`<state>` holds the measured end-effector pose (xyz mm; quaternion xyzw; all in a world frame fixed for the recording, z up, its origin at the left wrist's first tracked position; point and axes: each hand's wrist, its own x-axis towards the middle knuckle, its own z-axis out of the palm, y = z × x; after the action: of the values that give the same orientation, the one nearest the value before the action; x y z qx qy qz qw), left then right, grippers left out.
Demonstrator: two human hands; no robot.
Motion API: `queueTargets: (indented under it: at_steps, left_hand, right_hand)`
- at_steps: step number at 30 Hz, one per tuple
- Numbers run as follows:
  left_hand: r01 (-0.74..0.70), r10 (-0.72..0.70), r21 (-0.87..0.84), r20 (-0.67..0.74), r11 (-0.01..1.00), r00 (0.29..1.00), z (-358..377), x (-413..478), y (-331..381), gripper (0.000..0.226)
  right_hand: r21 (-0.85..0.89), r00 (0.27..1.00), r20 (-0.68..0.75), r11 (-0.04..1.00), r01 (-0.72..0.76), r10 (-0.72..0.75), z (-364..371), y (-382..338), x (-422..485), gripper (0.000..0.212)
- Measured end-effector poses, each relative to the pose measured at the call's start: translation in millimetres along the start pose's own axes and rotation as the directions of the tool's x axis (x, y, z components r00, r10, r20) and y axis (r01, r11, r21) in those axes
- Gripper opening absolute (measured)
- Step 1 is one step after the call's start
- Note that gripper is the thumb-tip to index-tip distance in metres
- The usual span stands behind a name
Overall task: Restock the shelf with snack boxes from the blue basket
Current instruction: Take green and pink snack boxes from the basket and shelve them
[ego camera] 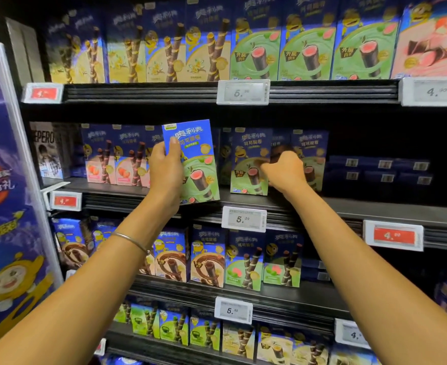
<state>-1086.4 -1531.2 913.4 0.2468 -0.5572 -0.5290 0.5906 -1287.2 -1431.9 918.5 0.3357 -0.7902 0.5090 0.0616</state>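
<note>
In the middle of the frame the left hand (165, 169) holds one snack box (194, 159) upright and slightly tilted in front of the middle shelf (348, 204), not yet set in among the row behind it. The thumb lies across the front panel near the upper left corner, while the other fingers go round the left edge to the back, so the box is pinched by its broad faces. Right of centre the right hand (285, 171) reaches in among the matching green boxes on that shelf. Its fingers (268, 165) are curled at the right edge of one standing box (248, 164), but the knuckles hide the contact, so I cannot tell whether they pinch it or merely push it. The blue basket is out of view. The box appears to be thin printed card, so it is probably light and stiff along its edges but easily dented on the wide faces. The glossy print may be a little slippery. A hold across the two broad faces, or along the long side edges near mid-height, should keep it square without crushing a corner as it slides in beside its neighbours.
</note>
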Motion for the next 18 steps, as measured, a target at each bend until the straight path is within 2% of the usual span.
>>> queueTargets:
  at_steps: [4, 8, 16, 18]
  left_hand:
    - [-0.006, 0.006, 0.001, 0.038, 1.000, 0.999, -1.9, 1.4, 0.7, 0.021]
    - [-0.001, 0.001, -0.003, 0.062, 1.000, 0.998, -4.7, 2.3, 0.6, 0.023]
    - [-0.007, 0.004, 0.026, 0.088, 1.000, 0.996, -6.3, 3.8, -4.8, 0.023]
    - [0.003, -0.004, 0.008, 0.095, 1.000, 0.995, -5.7, 3.8, -6.0, 0.022]
  right_hand:
    - [-0.131, 1.000, 0.003, 0.991, -0.008, 0.009, 19.5, -11.1, 1.9, 0.027]
    - [-0.228, 0.999, 0.016, 0.973, -0.024, 0.029, 28.9, -17.6, 5.6, 0.011]
    - [-0.219, 0.997, 0.036, 0.974, -0.064, 0.073, 41.0, -23.3, 8.8, 0.020]
    - [-0.202, 0.997, 0.039, 0.978, -0.056, 0.065, 41.9, -22.1, 9.6, 0.016]
